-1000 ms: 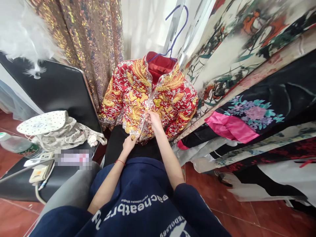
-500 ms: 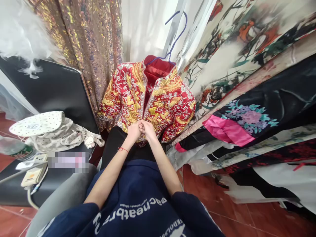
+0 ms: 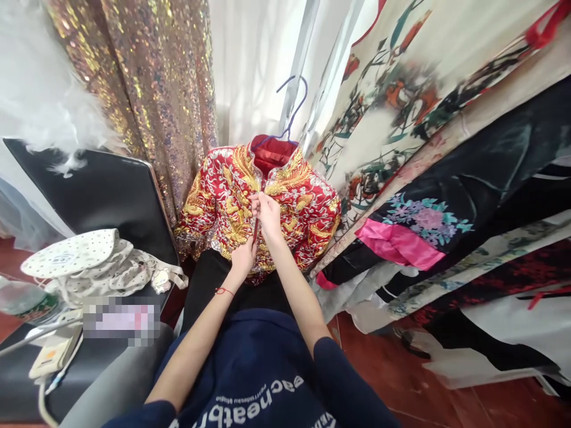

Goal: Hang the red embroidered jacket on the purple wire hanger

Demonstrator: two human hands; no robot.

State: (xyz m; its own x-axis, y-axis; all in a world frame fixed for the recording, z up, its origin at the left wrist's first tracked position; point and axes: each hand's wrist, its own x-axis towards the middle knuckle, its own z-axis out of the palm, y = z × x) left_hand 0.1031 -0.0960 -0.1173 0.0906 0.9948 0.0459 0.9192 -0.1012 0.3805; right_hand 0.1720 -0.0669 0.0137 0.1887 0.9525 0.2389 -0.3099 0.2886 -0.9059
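Observation:
A red jacket [image 3: 307,223] with gold and silver embroidery lies against my lap, its stand collar open at the top. A thin blue hanger [image 3: 292,119] sits inside the collar, hook pointing up. My left hand [image 3: 243,257] is closed on the jacket's front edge near the hem. Higher up, at chest level, my right hand [image 3: 268,213] pinches the front opening; whatever small part lies between its fingertips is hidden. A narrow dark red strip of the opening runs between the two hands.
At left, a black chair [image 3: 129,184] holds a spotted cloth bag [image 3: 74,255], a plastic bottle [image 3: 27,300] and a power strip [image 3: 53,351]. Sequinned gold fabric [image 3: 178,77] hangs behind. Several garments, including a black one with pink trim [image 3: 401,244], hang close on the right.
My right hand has moved up the jacket front from beside my left hand to chest level. The left hand stays low on the front edge. The whole view has shifted slightly.

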